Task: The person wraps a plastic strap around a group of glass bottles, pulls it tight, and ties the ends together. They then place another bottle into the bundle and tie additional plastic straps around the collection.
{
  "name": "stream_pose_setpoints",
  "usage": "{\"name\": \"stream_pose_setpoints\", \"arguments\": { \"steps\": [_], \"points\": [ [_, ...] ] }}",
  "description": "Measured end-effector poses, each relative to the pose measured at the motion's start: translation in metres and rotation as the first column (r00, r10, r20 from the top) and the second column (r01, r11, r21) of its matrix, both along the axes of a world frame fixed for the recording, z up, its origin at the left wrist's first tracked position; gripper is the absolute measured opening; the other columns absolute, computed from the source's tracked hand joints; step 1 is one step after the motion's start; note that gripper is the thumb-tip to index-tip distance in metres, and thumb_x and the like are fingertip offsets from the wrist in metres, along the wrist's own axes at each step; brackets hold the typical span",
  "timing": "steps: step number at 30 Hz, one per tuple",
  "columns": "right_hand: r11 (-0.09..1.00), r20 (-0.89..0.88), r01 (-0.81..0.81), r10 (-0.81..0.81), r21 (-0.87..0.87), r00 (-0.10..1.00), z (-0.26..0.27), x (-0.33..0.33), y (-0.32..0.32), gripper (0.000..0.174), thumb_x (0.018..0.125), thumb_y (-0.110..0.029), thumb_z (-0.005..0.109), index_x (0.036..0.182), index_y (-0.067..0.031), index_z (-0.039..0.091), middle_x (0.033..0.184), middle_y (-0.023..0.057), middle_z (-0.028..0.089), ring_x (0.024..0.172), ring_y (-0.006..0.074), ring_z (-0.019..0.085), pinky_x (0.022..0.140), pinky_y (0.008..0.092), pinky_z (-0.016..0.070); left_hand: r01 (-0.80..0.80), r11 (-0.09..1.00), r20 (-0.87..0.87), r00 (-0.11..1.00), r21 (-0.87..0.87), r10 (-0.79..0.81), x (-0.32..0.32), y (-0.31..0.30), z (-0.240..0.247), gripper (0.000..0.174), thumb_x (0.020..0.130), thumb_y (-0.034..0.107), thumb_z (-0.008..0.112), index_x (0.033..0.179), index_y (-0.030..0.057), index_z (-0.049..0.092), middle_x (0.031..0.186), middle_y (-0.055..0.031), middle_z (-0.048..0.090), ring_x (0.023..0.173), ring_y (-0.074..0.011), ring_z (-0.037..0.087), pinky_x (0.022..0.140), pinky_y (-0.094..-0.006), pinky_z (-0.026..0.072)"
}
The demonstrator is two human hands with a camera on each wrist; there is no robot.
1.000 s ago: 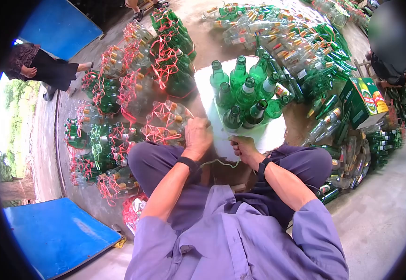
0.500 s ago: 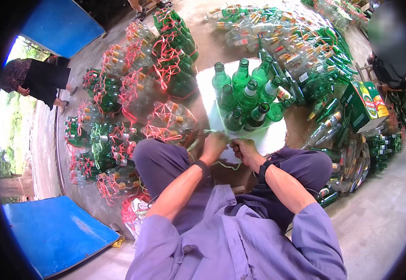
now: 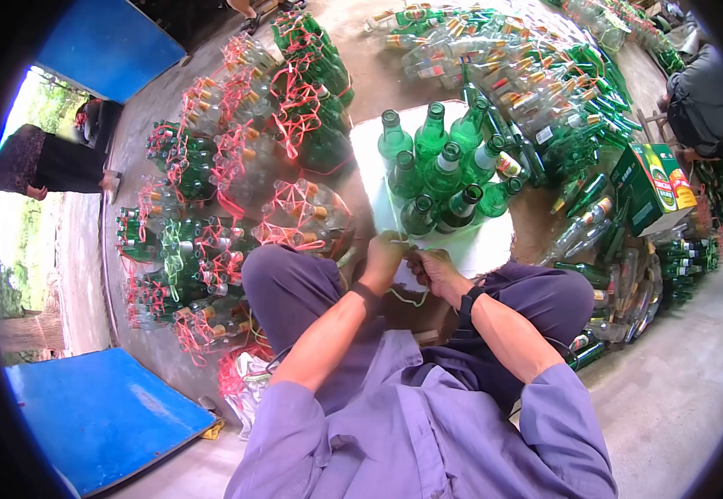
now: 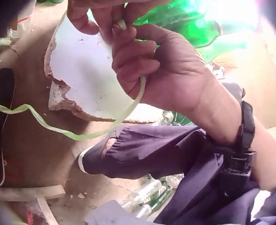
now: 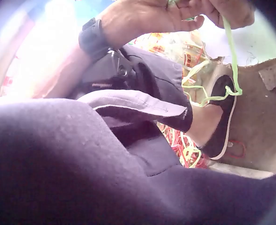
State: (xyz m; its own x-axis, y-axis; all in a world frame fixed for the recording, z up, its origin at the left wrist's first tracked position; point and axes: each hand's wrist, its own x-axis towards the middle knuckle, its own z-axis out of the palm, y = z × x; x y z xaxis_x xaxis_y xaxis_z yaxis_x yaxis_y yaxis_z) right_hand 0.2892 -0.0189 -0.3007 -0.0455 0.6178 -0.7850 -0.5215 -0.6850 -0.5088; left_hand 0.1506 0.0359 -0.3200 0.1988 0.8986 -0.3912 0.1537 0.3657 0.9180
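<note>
A camera on the seated person's head tilts forward and down. Its wide view takes in the white board (image 3: 482,241), the bottles (image 3: 440,170) standing on it and the floor (image 3: 678,391) around. The left-wrist camera looks from close below at the right hand (image 4: 168,70). The right-wrist camera, just as near, looks back at the left hand (image 5: 166,14). All three views share the hands and the green string (image 4: 82,136) between them.

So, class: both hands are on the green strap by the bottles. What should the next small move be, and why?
Probably pull the green strap taut: the left hand and right hand both pinch it at the near edge of the white board, yet a slack loop hangs below them.
</note>
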Motion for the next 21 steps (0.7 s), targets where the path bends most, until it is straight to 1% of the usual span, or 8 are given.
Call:
{"name": "stream_pose_setpoints", "arguments": {
  "steps": [2,5,8,12,14,17,19,21],
  "points": [
    [1.0,0.015,-0.007,0.008,-0.008,1.0,0.005,-0.002,0.001,0.017,0.085,-0.018,0.075,0.083,-0.0041,0.065,0.071,0.0042,0.062,0.053,0.0089,0.05,0.041,0.0227,0.0309,-0.002,0.997,0.084,0.996,-0.076,0.009,-0.002,0.0,0.008,0.023,0.083,0.006,0.066,0.103,-0.0051,0.065,0.083,-0.0045,0.065,0.071,-0.0111,0.059,0.062,-0.0274,0.0463],
    [0.999,0.007,-0.009,0.009,0.031,1.0,0.002,-0.001,0.001,0.014,0.083,-0.014,0.074,0.084,-0.0041,0.065,0.071,0.004,0.061,0.053,0.0094,0.051,0.042,0.0235,0.0316,-0.025,0.986,0.152,0.987,-0.166,0.05,0.001,-0.004,0.033,0.026,0.083,0.003,0.063,0.107,-0.0056,0.063,0.087,-0.0061,0.064,0.075,-0.0116,0.058,0.064,-0.0261,0.0457],
    [1.0,-0.007,-0.012,0.012,0.028,1.0,0.004,-0.002,0.002,0.011,0.082,-0.01,0.073,0.084,-0.0039,0.064,0.07,0.004,0.061,0.053,0.0098,0.051,0.042,0.0241,0.032,-0.051,0.987,0.147,0.986,-0.154,0.074,-0.001,-0.005,0.034,0.033,0.082,0.001,0.062,0.114,-0.0052,0.06,0.09,-0.0074,0.063,0.075,-0.013,0.057,0.064,-0.0275,0.0465],
    [0.999,0.012,-0.011,0.011,0.03,1.0,0.007,-0.003,0.002,0.009,0.082,-0.009,0.07,0.083,-0.0036,0.063,0.07,0.0043,0.06,0.054,0.0103,0.05,0.042,0.0244,0.0319,-0.149,0.985,0.16,0.974,-0.086,0.161,0.003,-0.011,0.035,0.033,0.081,0.001,0.062,0.113,-0.004,0.058,0.09,-0.0084,0.061,0.076,-0.0149,0.057,0.064,-0.0294,0.0473],
    [0.999,0.041,-0.029,0.027,0.029,0.999,0.006,-0.004,0.004,0.009,0.083,-0.009,0.069,0.082,-0.0036,0.063,0.07,0.0044,0.06,0.054,0.0104,0.05,0.042,0.0245,0.0319,-0.107,0.994,0.008,0.994,0.008,0.106,0.004,-0.011,0.046,0.027,0.081,0.001,0.062,0.108,-0.002,0.057,0.089,-0.0083,0.06,0.078,-0.0159,0.057,0.065,-0.0311,0.0484],
    [0.998,0.092,0.011,-0.017,0.064,0.996,-0.005,-0.009,0.001,0.009,0.084,-0.01,0.068,0.08,-0.0039,0.062,0.07,0.0044,0.06,0.053,0.0107,0.05,0.042,0.0247,0.0324,-0.078,0.996,0.018,0.997,0.032,0.078,0.001,-0.01,0.038,0.03,0.075,-0.002,0.067,0.102,-0.0005,0.054,0.087,-0.0084,0.057,0.078,-0.0173,0.056,0.067,-0.0345,0.0488],
    [0.992,0.103,0.017,-0.03,0.122,0.994,-0.009,-0.009,-0.001,0.008,0.086,-0.009,0.065,0.081,-0.0053,0.061,0.07,0.0036,0.059,0.053,0.0104,0.049,0.042,0.0249,0.0331,-0.074,0.994,0.014,0.997,0.085,0.073,-0.004,-0.009,0.015,0.022,0.076,-0.001,0.07,0.094,-0.0003,0.057,0.084,-0.0092,0.059,0.079,-0.0159,0.056,0.068,-0.0336,0.0494],
    [0.993,0.04,0.012,-0.016,0.12,0.999,-0.011,-0.007,-0.001,0.005,0.088,-0.01,0.063,0.084,-0.0068,0.061,0.07,0.0021,0.058,0.052,0.0097,0.049,0.043,0.024,0.0336,-0.046,0.984,-0.106,0.992,0.174,0.065,-0.004,-0.007,-0.002,0.015,0.079,0.0,0.071,0.086,-0.0001,0.059,0.079,-0.0091,0.062,0.076,-0.0146,0.058,0.065,-0.0316,0.0495]
  ]
}}
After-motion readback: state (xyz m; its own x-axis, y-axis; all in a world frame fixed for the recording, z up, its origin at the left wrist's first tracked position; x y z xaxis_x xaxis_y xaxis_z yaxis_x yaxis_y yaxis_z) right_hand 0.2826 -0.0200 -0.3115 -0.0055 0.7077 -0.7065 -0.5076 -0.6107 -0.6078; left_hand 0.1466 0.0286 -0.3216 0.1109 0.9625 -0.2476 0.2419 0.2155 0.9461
